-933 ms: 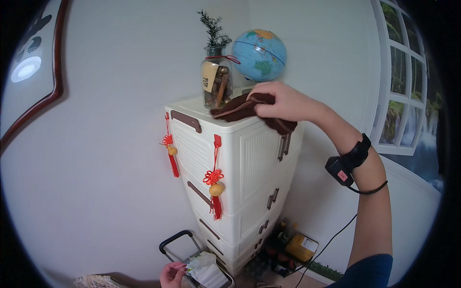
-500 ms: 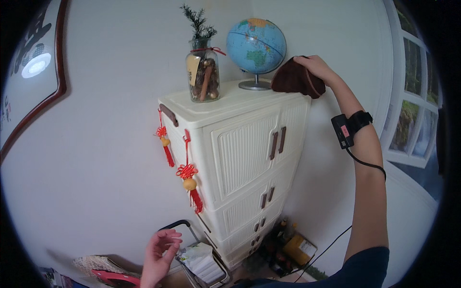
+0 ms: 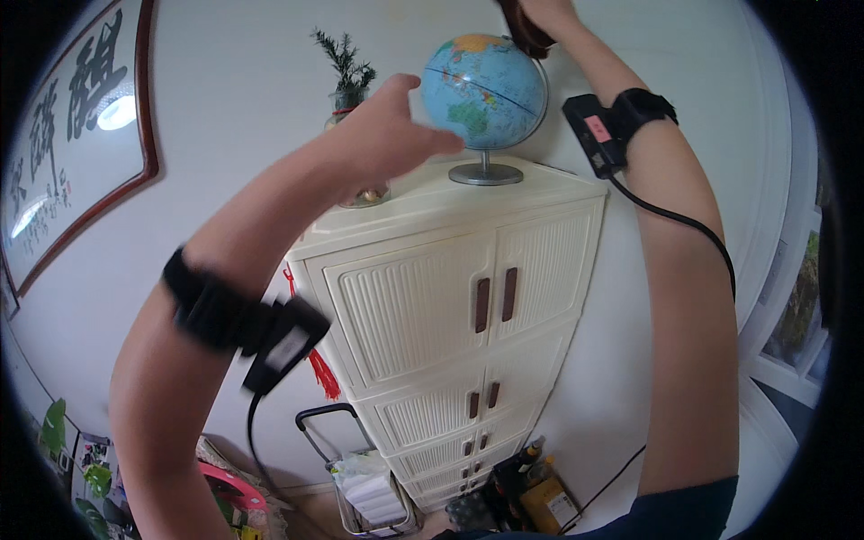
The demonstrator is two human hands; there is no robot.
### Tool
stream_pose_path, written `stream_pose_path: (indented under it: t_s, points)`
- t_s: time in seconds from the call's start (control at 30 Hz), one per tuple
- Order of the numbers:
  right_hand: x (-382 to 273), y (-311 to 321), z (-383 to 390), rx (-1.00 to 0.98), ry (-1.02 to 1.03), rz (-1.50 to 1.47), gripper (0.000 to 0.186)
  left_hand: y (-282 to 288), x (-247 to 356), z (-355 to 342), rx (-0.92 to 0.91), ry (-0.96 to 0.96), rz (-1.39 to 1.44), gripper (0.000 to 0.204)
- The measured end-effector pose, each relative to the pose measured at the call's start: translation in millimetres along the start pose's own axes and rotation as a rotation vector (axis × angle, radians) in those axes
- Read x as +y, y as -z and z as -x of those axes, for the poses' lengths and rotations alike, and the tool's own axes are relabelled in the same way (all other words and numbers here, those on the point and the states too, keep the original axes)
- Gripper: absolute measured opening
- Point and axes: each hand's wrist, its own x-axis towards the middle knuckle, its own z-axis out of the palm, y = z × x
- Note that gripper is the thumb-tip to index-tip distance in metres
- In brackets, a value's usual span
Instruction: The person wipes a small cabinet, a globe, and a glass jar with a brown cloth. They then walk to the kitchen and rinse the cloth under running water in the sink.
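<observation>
A blue globe (image 3: 480,94) on a round grey metal stand (image 3: 486,174) stands upright on top of a cream cabinet (image 3: 414,310). At the globe's left side my left hand (image 3: 387,130) is open, its thumb and fingers apart; one fingertip overlaps the globe's edge, and I cannot tell if it touches. My right hand (image 3: 551,13), partly cut off by the upper edge, grips a dark brown cloth (image 3: 527,32) against or just beside the globe's upper right. Behind my left hand, a glass jar with a dark green sprig (image 3: 346,67) is mostly hidden.
A framed piece of calligraphy (image 3: 72,135) hangs on the left wall. Red tassels (image 3: 322,376) dangle at the cabinet's left side. Below stand a wheeled cart (image 3: 373,504) with white packages and a yellow box (image 3: 549,506) near bottles. Cables run from both wrist devices.
My left hand has risen from low beside the cabinet to the globe's left side. My right hand has lifted the brown cloth from the cabinet top to the globe's upper right.
</observation>
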Motion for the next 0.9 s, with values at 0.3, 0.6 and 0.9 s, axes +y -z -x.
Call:
stream_pose_path:
  t_s: [0.3, 0.6, 0.9]
  points:
    - [15, -15, -3, -0.021, 0.087, 0.189, 0.048, -38, -7, -158, 0.241, -0.085, -0.193, 0.124]
    - [3, -20, 57, -0.42, 0.331, 0.106, 0.038, -71, -36, -192, 0.344, -0.14, -0.111, 0.101]
    - [5, -8, 61, -0.265, 0.021, 0.173, 0.032, -81, -31, -189, 0.368, -0.056, -0.146, 0.13]
